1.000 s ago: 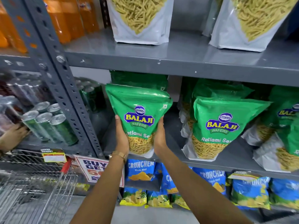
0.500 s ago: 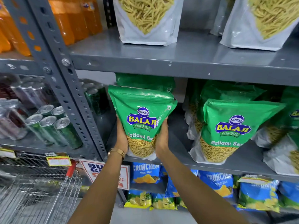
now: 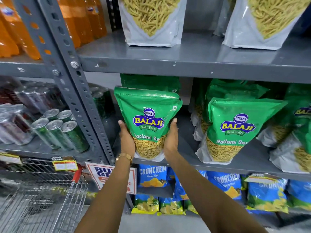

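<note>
A green Balaji Ratlami Sev pouch [image 3: 148,115] stands upright at the front left of the middle grey shelf [image 3: 185,163]. My left hand [image 3: 126,140] holds its lower left side, thumb up along the front, a gold watch on the wrist. My right hand [image 3: 171,138] holds the lower right side in the same way. The fingers of both hands are hidden behind the pouch. Another green pouch [image 3: 149,81] stands directly behind it.
More green pouches [image 3: 235,128] fill the shelf to the right. White sev bags [image 3: 151,22] stand on the shelf above, blue chip bags [image 3: 151,177] below. Green cans [image 3: 64,132] and orange bottles [image 3: 20,31] sit in the left rack. A wire cart [image 3: 42,207] is at the lower left.
The pouch stays between both hands at the shelf's front edge. The view has shifted slightly, and the hand seen at the far left a second ago is gone.
</note>
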### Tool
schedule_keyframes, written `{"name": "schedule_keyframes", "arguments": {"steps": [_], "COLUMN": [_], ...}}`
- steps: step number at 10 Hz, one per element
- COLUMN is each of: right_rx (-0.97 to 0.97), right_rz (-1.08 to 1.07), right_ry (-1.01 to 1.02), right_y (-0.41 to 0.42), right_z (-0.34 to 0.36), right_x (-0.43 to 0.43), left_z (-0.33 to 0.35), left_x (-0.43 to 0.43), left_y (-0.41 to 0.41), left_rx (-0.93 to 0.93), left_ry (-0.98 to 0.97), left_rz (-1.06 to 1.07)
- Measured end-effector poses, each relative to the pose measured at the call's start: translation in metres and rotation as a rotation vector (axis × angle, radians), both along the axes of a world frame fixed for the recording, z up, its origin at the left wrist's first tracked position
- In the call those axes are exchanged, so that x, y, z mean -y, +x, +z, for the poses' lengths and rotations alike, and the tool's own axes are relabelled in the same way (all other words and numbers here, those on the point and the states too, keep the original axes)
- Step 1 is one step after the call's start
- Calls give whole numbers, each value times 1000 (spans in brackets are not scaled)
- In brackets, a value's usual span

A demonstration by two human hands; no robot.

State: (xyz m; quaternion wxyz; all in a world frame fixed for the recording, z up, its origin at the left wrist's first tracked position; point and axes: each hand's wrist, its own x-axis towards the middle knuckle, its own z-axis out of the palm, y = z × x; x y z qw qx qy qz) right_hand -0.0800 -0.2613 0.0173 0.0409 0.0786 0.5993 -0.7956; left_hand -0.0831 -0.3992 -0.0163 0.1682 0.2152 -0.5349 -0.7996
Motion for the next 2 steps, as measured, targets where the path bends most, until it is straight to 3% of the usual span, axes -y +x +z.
{"name": "schedule_keyframes", "arguments": {"steps": [1, 2], "right_rx": [-60, -264], "right_rz": [-61, -59], "right_ry": [143, 299], "right_y": [14, 45], "right_z": [-9, -18], "right_x": [-14, -34], "left_z": [4, 7], "left_x": [-14, -38], "left_y": [31, 64], "left_rx": [-68, -230], "left_ry": [-254, -635], "left_rz": [262, 296]}}
